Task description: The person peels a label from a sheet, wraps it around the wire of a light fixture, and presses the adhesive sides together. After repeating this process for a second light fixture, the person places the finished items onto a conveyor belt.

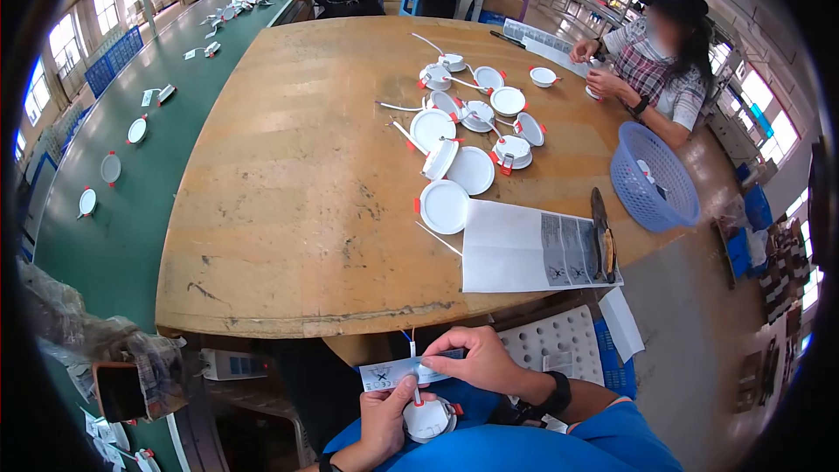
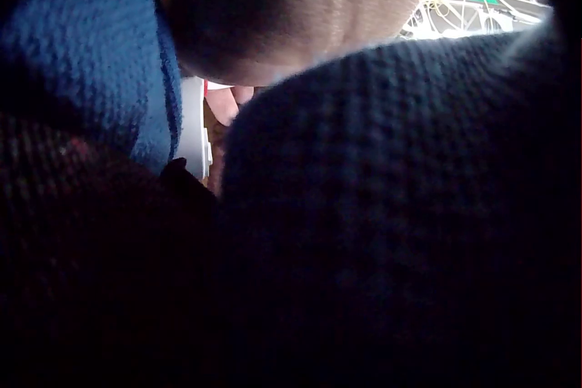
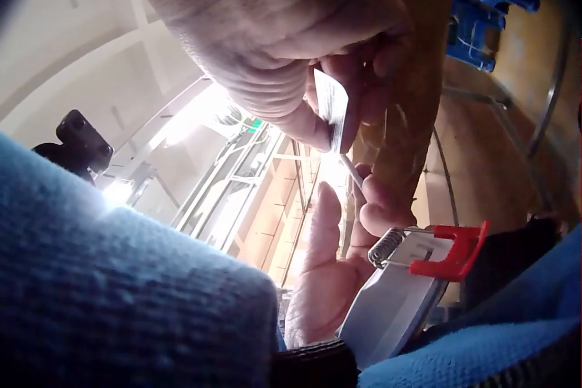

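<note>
Near the person's lap, a round white LED downlight [image 1: 428, 420] with red clip ends hangs by its short white cable [image 1: 413, 349]. The left hand [image 1: 384, 424] pinches that cable between thumb and fingers, just above the lamp body. A printed silver label strip [image 1: 381, 377] lies across the cable, and the right hand [image 1: 482, 362] pinches its right part. From the right wrist, the label [image 3: 333, 108] shows bent between thumb and fingers, with a spring and red clip [image 3: 452, 251] on the lamp below. Sleeve cloth and skin hide most of the left wrist view.
Several more downlights [image 1: 444, 206] lie on the wooden table [image 1: 262, 210], beside a label sheet [image 1: 502, 249] with a dark tool [image 1: 603, 236] on it. A blue basket [image 1: 634, 179] stands right, near another seated person [image 1: 664, 79]. A green conveyor [image 1: 131, 201] runs along the left.
</note>
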`<state>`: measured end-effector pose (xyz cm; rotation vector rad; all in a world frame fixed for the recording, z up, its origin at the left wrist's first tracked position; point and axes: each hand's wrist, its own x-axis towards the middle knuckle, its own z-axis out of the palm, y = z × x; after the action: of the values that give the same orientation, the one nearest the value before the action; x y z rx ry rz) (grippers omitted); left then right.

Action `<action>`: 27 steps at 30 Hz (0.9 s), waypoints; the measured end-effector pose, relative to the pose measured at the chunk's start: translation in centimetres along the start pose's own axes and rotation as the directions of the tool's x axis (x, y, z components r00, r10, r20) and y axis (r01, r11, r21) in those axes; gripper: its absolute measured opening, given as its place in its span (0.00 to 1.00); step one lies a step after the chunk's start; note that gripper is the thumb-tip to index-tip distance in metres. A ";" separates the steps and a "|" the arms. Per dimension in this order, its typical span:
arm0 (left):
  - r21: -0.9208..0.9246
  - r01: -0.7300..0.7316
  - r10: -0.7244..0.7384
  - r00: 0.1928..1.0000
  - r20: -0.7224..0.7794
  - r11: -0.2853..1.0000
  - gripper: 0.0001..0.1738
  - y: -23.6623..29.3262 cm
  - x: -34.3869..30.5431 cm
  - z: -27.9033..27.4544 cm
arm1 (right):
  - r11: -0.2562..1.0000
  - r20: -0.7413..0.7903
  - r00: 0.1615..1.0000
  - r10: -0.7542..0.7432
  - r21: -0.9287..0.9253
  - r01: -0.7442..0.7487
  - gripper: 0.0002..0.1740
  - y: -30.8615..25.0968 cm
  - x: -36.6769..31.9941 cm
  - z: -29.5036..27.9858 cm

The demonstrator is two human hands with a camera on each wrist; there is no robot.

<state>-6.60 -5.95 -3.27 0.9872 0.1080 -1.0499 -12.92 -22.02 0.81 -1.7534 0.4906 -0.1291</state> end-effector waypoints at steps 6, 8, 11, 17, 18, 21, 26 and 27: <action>0.007 0.007 -0.007 1.000 0.007 1.000 0.10 -0.2 0.2 -0.4 | 1.000 -0.014 1.000 -0.018 -0.019 0.018 0.07 -0.2 0.1 0.0; 0.015 0.012 -0.013 1.000 0.006 1.000 0.10 -0.1 0.2 -0.3 | 1.000 -0.011 1.000 -0.014 -0.005 0.014 0.07 -0.2 0.2 0.0; -0.004 0.015 -0.015 1.000 0.012 1.000 0.10 0.1 0.1 -0.2 | 1.000 -0.002 1.000 0.000 0.013 0.000 0.07 -0.4 0.2 0.0; -0.037 0.003 -0.003 1.000 0.004 0.999 0.12 0.4 0.0 0.0 | 1.000 0.004 1.000 -0.002 0.000 0.002 0.08 -0.7 0.2 0.0; -0.021 0.005 -0.005 1.000 0.004 1.000 0.11 0.3 0.0 0.0 | 1.000 0.005 1.000 0.001 0.002 -0.001 0.08 -0.7 0.2 0.0; 0.007 0.008 -0.008 1.000 0.012 1.000 0.11 0.0 0.1 -0.3 | 1.000 -0.009 1.000 0.006 0.020 -0.006 0.07 -0.5 0.2 0.1; 0.005 0.012 -0.012 1.000 0.025 1.000 0.11 0.0 0.2 -0.3 | 1.000 -0.018 1.000 0.011 0.000 -0.011 0.07 -0.6 0.2 0.1; 0.005 0.010 -0.010 1.000 0.026 1.000 0.11 0.0 0.2 -0.3 | 1.000 -0.020 1.000 0.011 -0.004 -0.011 0.07 -0.6 0.2 0.1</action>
<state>-6.42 -5.84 -3.59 0.9777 0.0894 -1.0724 -12.59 -21.89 1.30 -1.7545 0.5155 -0.1384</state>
